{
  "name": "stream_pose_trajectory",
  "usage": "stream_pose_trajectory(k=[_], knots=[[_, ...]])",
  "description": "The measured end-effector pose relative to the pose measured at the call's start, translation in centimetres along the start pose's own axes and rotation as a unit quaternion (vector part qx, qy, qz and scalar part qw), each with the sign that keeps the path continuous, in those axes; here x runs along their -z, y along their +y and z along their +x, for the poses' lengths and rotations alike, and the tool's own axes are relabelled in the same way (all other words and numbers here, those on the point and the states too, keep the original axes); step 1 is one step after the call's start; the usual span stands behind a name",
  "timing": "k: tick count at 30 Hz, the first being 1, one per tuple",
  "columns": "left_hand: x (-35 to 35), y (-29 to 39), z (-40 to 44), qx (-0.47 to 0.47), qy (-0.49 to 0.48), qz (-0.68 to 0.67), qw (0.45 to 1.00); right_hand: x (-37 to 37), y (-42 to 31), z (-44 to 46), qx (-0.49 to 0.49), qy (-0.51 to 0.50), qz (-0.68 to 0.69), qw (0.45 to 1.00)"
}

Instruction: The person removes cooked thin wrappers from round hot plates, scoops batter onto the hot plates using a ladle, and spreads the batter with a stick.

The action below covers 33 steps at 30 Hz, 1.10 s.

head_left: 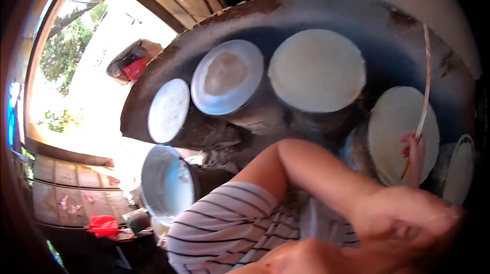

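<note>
My right hand [414,154] grips a long thin stick [425,85], which slants upward beyond a round pale-topped pot [390,126]. Its lower end shows below my fingers, over the same pot. My left arm crosses the front of the view, bent at the elbow. Large and close to the camera, my left hand [395,218] has its fingers curled in; whether anything is inside them is hidden. A bigger pot with a flat, pale round top [316,69] stands further left.
A dark curved wall [326,8] rises behind the pots. Left of them are a metal lid [245,87], a white disc [168,110] and a bucket [190,187] holding pale liquid. A pale oval [459,169] stands at far right. A red bag [103,226] lies lower left.
</note>
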<state>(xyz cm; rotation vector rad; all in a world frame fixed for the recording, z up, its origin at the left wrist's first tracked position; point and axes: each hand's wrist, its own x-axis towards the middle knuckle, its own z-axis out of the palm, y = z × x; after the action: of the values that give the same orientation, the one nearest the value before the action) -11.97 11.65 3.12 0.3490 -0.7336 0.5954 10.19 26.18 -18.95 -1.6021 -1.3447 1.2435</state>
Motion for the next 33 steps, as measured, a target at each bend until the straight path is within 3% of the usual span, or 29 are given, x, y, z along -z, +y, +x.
stream_pose_trajectory(k=[1, 2, 3, 5, 7, 11, 12, 14, 16, 19, 21, 22, 24, 25, 26, 28, 31, 33], knots=[[-1.7, 0.5, -0.1, 0.068, 0.003, -0.116, 0.991, -1.5, -1.3, 0.5, -0.016, 0.001, -0.041, 0.999], [-2.6, 1.5, -0.9, 0.117, 0.012, -0.141, 0.983, -2.4, -1.0, 1.6, 0.035, -0.005, -0.085, 0.996], [-3.6, 2.5, -1.8, 0.164, 0.023, -0.167, 0.972, -3.2, 0.1, 3.0, 0.115, 0.058, -0.120, 0.984], [-1.2, 3.8, -4.9, 0.173, 0.079, -0.046, 0.981, -2.9, -1.4, 4.2, 0.094, 0.067, -0.170, 0.979], [-1.4, 10.7, -7.9, 0.124, 0.053, 0.210, 0.968, -3.1, -1.1, 6.2, 0.138, 0.114, -0.299, 0.937], [-5.4, 20.5, -13.1, -0.008, 0.127, 0.527, 0.840, -3.2, -2.0, 10.1, 0.071, 0.092, -0.326, 0.938], [-6.3, 21.2, -14.0, -0.028, 0.146, 0.565, 0.812, -3.6, -2.9, 10.6, 0.056, 0.083, -0.333, 0.938], [-7.9, 22.3, -15.4, -0.047, 0.174, 0.617, 0.766, -3.3, -2.6, 13.3, 0.125, 0.040, -0.287, 0.949], [-9.0, 22.6, -16.7, -0.055, 0.200, 0.660, 0.722, -3.4, -5.0, 15.6, 0.199, -0.001, -0.342, 0.918], [-7.9, 23.2, -17.9, -0.062, 0.264, 0.706, 0.654, -7.7, -7.6, 19.9, 0.149, -0.057, -0.266, 0.951], [-5.9, 23.3, -18.7, -0.049, 0.341, 0.737, 0.582, -12.8, -7.4, 24.5, 0.164, -0.106, -0.164, 0.967], [-4.5, 23.9, -19.7, -0.043, 0.392, 0.747, 0.536, -13.9, -7.3, 25.1, 0.196, -0.054, -0.197, 0.959], [-0.4, 26.2, -23.7, 0.008, 0.535, 0.763, 0.363, -15.0, -7.8, 26.7, 0.169, -0.050, -0.323, 0.930], [1.8, 28.4, -26.6, 0.066, 0.591, 0.766, 0.245, -16.4, -7.0, 28.2, 0.222, -0.047, -0.284, 0.931], [4.9, 30.8, -29.7, -0.028, 0.632, 0.735, 0.242, -17.9, -6.3, 29.3, 0.261, -0.062, -0.207, 0.941], [8.1, 35.2, -29.0, 0.014, 0.632, 0.772, 0.071, -20.5, -5.7, 32.2, 0.262, -0.089, -0.207, 0.938], [12.1, 39.5, -29.9, 0.057, 0.644, 0.763, 0.015, -23.0, -8.4, 31.4, 0.269, -0.048, -0.227, 0.935], [13.3, 41.9, -30.9, 0.075, 0.599, 0.797, -0.021, -23.5, -10.1, 28.9, 0.255, -0.041, -0.223, 0.940]])
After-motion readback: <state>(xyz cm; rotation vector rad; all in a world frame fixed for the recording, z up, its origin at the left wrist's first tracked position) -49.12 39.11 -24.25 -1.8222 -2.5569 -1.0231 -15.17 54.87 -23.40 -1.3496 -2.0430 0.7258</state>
